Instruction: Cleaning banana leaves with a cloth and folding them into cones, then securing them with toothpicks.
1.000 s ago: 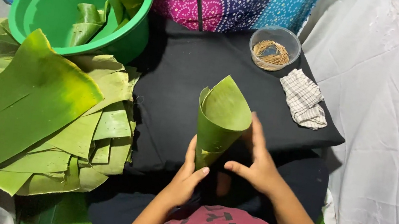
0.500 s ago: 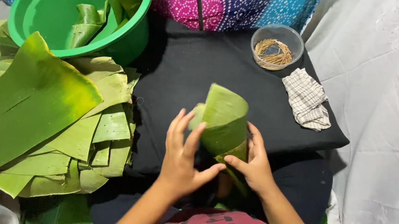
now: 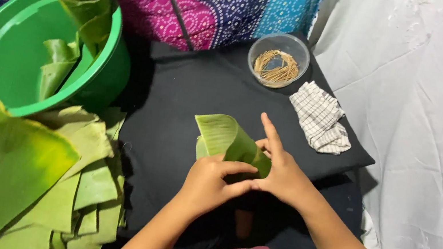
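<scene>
A rolled cone of green banana leaf (image 3: 228,138) is held over a black cloth surface (image 3: 178,101), tilted away from me. My left hand (image 3: 210,182) grips its lower near side with fingers curled around it. My right hand (image 3: 280,170) presses the cone's right side, the index finger stretched out and up. Both hands meet at the narrow end of the cone, which they hide.
A green plastic basin (image 3: 17,55) with rolled leaf pieces stands at the back left. A pile of cut banana leaves (image 3: 24,172) lies at the left. A clear bowl of small sticks (image 3: 277,64) and a checked cloth (image 3: 320,118) sit at the back right. White fabric (image 3: 436,114) covers the right.
The cone was upright and has been tipped over away from me. My left hand closed around its base, and both hands now pinch the narrow end together.
</scene>
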